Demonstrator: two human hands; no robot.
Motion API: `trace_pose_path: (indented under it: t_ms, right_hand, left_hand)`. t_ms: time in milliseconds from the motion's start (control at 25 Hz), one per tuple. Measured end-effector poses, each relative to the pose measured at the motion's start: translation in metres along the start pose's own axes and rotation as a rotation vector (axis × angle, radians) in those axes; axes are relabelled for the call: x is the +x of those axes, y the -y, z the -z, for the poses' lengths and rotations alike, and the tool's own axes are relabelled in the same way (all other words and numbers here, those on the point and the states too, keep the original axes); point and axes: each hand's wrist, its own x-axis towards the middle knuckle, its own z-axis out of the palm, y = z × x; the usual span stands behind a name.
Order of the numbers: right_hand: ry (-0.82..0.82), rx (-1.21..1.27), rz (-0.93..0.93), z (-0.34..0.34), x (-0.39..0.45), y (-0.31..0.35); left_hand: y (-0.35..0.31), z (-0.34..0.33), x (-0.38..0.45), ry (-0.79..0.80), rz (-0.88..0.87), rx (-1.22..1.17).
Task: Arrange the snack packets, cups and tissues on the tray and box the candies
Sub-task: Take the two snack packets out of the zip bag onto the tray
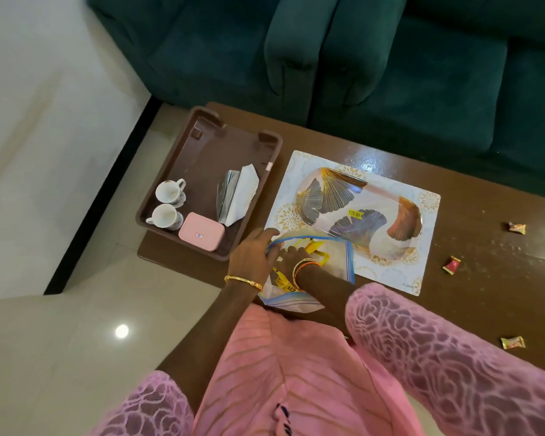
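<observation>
My left hand (255,253) pinches the blue-edged mouth of a clear plastic bag (337,258) at the table's near edge. My right hand (291,255) is inside that bag among yellow snack packets (312,247); its fingers are hidden by the plastic. A leaf-patterned serving tray (359,212) lies on a white placemat (428,247) just beyond the bag. The brown tray (208,152) on the left holds two white cups (167,202), a pink box (202,231) and folded tissues (239,193). Three wrapped candies lie at the right: (516,228), (451,265), (512,342).
The brown wooden table (485,247) stands against a dark green sofa (390,73). The brown tray overhangs the table's left end above a pale tiled floor (76,325). My pink sleeves and clothing fill the bottom of the view.
</observation>
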Motion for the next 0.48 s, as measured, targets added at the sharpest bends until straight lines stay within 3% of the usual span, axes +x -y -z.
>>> trace_pose_path:
  t_ms: [200, 480]
  right_hand:
    - [-0.069, -0.163, 0.042, -0.027, 0.029, 0.003]
    - [-0.2, -0.168, 0.066, -0.023, 0.009, 0.0]
  left_hand:
    - [0.008, 0.002, -0.009, -0.02, 0.034, -0.071]
    - [0.011, 0.004, -0.016, -0.054, 0.196, -0.151]
